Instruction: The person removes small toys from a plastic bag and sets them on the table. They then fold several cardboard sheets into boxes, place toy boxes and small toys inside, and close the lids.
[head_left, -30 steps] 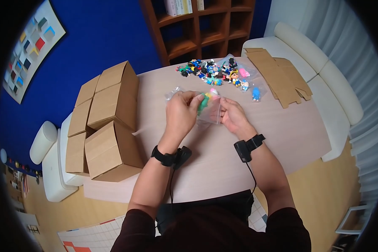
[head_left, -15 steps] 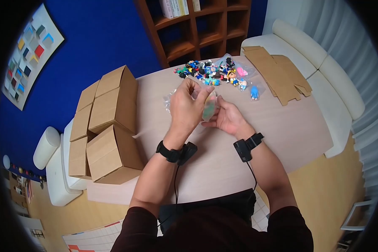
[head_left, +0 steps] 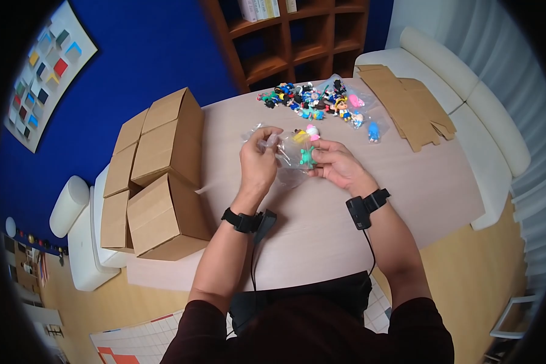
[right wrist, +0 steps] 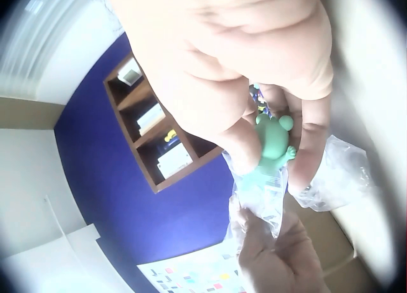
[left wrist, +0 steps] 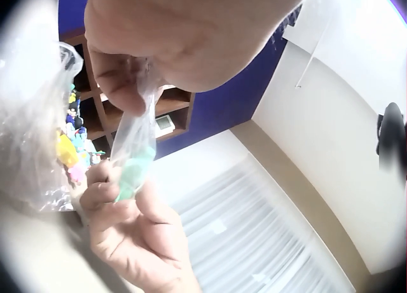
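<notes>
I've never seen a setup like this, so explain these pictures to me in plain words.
There is no robot: these are a person's two bare hands. The large picture looks down from a camera worn on the head; the other two come from small cameras strapped to the wrists, the left-wrist camera and the right-wrist camera.

The right hand holds a green toy figure, whose lower part shows through a clear plastic bag. The left hand pinches the bag's other end.

On the table, cardboard boxes stand at the person's left. Beyond the hands lies a pile of small toy figures, with a blue figure beside it. Flattened cardboard lies at the far right.
</notes>
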Demonstrator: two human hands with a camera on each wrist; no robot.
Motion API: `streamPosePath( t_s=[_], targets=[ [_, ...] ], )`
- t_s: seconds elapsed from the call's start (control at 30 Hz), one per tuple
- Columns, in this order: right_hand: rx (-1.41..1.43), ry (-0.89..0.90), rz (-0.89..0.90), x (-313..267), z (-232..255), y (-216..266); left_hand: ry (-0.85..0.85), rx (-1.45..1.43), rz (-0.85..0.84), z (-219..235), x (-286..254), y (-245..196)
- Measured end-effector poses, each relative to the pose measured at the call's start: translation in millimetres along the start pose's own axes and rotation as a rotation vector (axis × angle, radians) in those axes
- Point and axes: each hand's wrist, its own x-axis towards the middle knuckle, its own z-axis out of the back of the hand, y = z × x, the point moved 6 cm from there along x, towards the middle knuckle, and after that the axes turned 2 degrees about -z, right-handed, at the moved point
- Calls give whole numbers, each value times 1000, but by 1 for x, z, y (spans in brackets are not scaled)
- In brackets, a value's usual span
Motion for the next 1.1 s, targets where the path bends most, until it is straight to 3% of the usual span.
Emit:
streamPosePath(
  t_s=[0.03,0.17,0.27,0.37,0.47,0.57,0.67,0.77,0.87,0.97,1.07,1.1],
  targets=[
    [-13,5,-9,1,-3,0,-25,2,21,4,1,9],
    [-225,-260,41,-4,3,8,-217,134,-23,30,7,25],
    [-343,-431,102,-8,22,22,-77,676,-56,34,4,17],
    [-594,-520,91,-14,26,36,-99,887,-210,20,-13,6],
    [-897,-541,91,-21,9,43,46,1029,-226,5,-19,10],
    [-1441,-586,594,-15,11,39,204,1127,-172,-1,-24,17],
    [-1327,-528,491,-13,9,37,332,1099,-118,5,-21,26],
    [-1296,-607,590,-24,4,54,377,976,-108,15,-15,33],
    [-1330,-897,472,-28,52,68,358,865,-22,22,-17,23],
    [-1372,-1182,267,-44,86,85,246,891,-126,27,-19,15],
    [-1455,-1373,292,-63,96,95,127,824,-133,32,-17,1],
    [-1498,-1329,252,-60,103,93,82,844,-164,33,-17,-2]
  ],
)
